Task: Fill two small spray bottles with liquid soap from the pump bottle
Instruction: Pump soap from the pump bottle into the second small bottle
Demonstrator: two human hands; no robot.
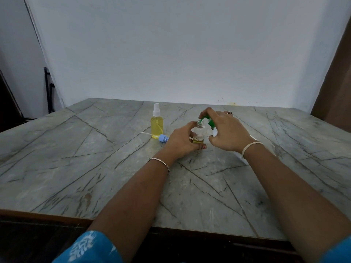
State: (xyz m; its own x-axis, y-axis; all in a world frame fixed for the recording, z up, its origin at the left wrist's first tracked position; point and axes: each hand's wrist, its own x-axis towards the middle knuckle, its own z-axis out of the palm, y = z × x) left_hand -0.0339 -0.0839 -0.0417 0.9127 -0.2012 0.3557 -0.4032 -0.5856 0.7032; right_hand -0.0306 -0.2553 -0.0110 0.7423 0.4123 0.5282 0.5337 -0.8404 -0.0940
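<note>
From the head view, the small clear plastic spray bottle [198,134], open at the neck and holding only a shallow layer of yellow soap, stands on the grey veined marble table [95,158]. The left hand [181,142] wraps its fingers [190,126] around the bottle's body; it looks light and tippy, likely slick if soap runs, so low on the body seems the safest hold. The right hand [228,131] closes on the white pump bottle with green nozzle [209,122], spout at the open neck. Just left, 1 filled yellow spray bottle with white cap [156,123] stands, and a loose blue sprayer head with tube [163,138] lies close beside the left hand, easy to knock.
</note>
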